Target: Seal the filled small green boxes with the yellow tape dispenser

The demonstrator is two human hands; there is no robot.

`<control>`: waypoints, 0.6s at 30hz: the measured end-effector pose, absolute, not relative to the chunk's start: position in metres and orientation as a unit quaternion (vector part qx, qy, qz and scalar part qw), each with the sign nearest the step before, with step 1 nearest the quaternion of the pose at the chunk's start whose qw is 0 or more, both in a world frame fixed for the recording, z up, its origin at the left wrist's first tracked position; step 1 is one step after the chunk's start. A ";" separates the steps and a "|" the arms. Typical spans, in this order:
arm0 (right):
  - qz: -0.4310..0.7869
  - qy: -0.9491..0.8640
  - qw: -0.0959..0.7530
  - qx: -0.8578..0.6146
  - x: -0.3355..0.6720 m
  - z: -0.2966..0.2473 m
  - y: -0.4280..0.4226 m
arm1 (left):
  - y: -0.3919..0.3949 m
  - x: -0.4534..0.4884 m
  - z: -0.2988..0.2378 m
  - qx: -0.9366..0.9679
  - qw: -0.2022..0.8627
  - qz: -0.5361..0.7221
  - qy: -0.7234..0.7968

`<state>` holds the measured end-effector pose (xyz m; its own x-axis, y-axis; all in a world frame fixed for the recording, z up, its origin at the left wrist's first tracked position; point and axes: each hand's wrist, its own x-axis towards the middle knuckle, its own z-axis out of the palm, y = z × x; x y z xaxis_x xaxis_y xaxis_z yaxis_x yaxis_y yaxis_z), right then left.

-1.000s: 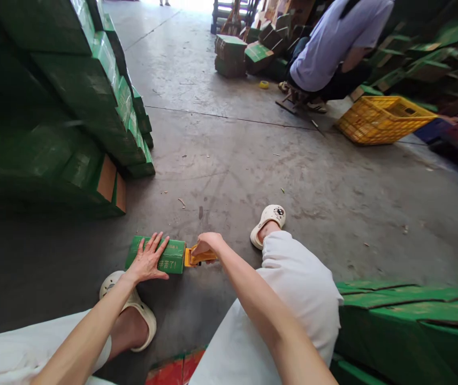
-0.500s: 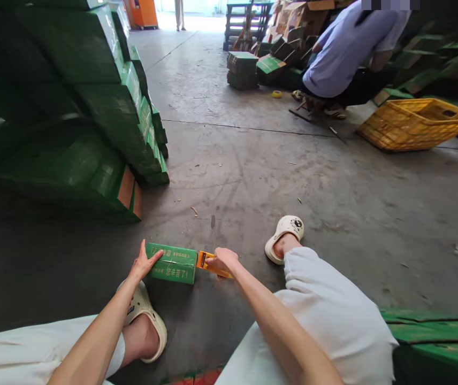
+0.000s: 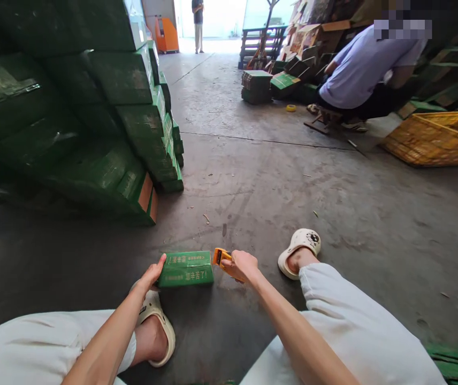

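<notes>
Fingers [image 3: 160, 266] of the left hand [image 3: 151, 276] lie nearly straight, tips pressed to the left end of a small green box [image 3: 186, 269] with yellow lettering, lying flat on the floor [image 3: 253, 176] between both hands. Right hand [image 3: 243, 266] is curled tight round an orange tape dispenser [image 3: 221, 256] at the box's right end. Beyond, left, leans a stack of green cartons [image 3: 132, 107]; far right, a person [image 3: 363, 69] crouches by a yellow crate [image 3: 437, 139]

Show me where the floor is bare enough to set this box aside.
Bare floor lies ahead of the green box, between the stacked boxes on the left and the yellow crate. Crowded: between the sandals, where the left hand, box and right hand with tape dispenser sit.
</notes>
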<state>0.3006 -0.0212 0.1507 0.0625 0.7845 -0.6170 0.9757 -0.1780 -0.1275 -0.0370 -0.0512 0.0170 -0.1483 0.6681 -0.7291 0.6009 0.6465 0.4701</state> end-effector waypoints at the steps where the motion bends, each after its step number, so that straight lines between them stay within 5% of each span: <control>1: -0.282 0.620 0.159 0.715 0.305 0.154 -0.019 | -0.057 -0.037 0.018 0.390 0.553 0.015 0.736; 4: -0.264 0.621 0.134 0.726 0.319 0.166 -0.015 | -0.065 -0.034 0.024 0.360 0.653 -0.058 0.664; 9: -0.324 0.628 0.093 0.702 0.326 0.181 -0.027 | -0.048 -0.009 0.037 0.515 0.488 -0.014 0.705; 18: -0.456 0.600 0.010 0.657 0.331 0.163 -0.078 | -0.062 0.054 0.058 0.548 0.481 0.096 0.677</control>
<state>0.3308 -0.0783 0.1632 -0.1374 0.7790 -0.6118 0.7982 -0.2787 -0.5341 0.0539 -0.0623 0.0583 0.0638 0.8349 -0.5467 0.6503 0.3807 0.6574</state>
